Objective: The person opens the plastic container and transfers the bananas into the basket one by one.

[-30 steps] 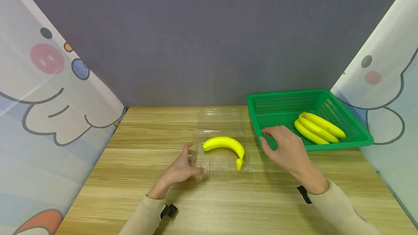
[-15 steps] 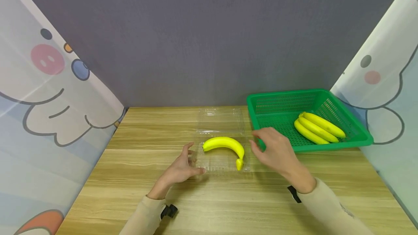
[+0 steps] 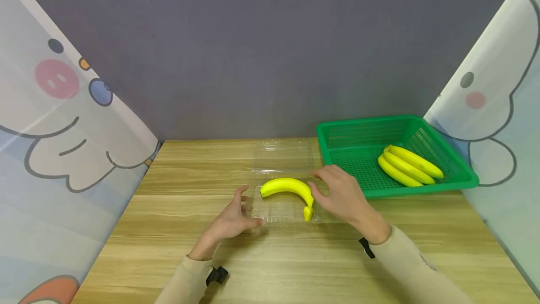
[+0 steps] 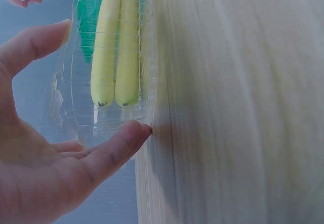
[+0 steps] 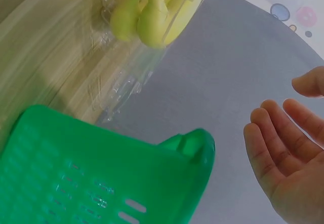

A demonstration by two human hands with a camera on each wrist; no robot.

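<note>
Toward the back edge of the tabletop (image 3: pixel 287 262), we see a yellow banana (image 3: pixel 290 185) in an open clear box (image 3: pixel 279 210). Our left hand (image 3: pixel 231 219), spread, touches the box's left side; our right hand (image 3: pixel 342 196), loosely spread, hovers by its right, near the green basket (image 3: pixel 364 130).
</note>
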